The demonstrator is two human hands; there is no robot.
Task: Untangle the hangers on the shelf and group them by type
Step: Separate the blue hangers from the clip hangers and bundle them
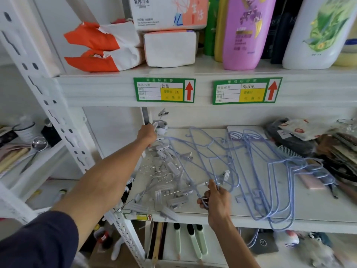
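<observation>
two hands worked at tangled hangers on a white shelf [212,216].
the left hand [147,134] reached to the back left corner, its fingers curled round the far end of the white clip hangers [166,182], which lay heaped on the shelf's left part. the right hand [215,198], near the front edge, gripped the hook of one of the loose blue wire hangers [202,151] spread across the middle, overlapping the clip heap. a neater stack of blue wire hangers [280,190] lay to the right, jutting over the front edge. green price labels [164,89] sat on the board above, under tissue packs [170,48] and a pink bottle [245,31].
</observation>
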